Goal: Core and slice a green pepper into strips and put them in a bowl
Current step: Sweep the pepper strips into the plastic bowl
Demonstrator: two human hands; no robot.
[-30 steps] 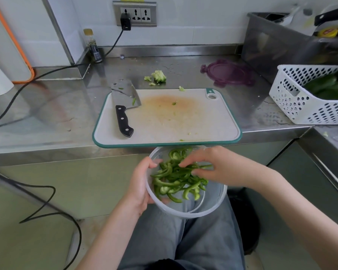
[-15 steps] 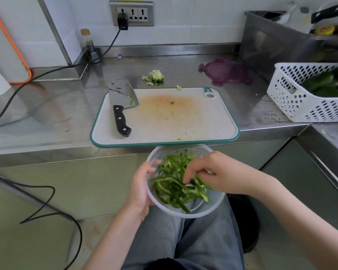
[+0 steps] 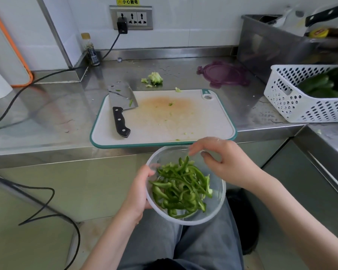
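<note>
Two black cables [image 3: 33, 199] first, far left: one trails along the brushed steel counter [image 3: 47, 114] up to a wall socket, the other loops down by the cabinet front. A small dark bottle [image 3: 91, 50] with a pale cap stands in the far corner. Next over, a cleaver [image 3: 121, 108] with a broad shiny blade and a riveted black handle lies flat on the left end of the cutting board [image 3: 183, 123], a rounded off-white rectangle with a teal rim and an orange-ish stain in the middle, plus a few green crumbs. Just beyond the board sits the lumpy pale pepper core [image 3: 155, 78].

Near the board's front edge, below counter level, the left hand [image 3: 139, 193] grips the left rim of the clear round plastic bowl [image 3: 215, 207], thumb hooked over the edge. Inside is a tangled pile of glossy green pepper strips [image 3: 180, 189]. The right hand [image 3: 224, 160] hovers over the bowl's far-right rim, fingers loosely spread, holding nothing as far as I can see.

Further right, a translucent purple lid [image 3: 222, 74] lies flat on the counter, then a white perforated basket [image 3: 300, 106] with dark green veg in it.
</note>
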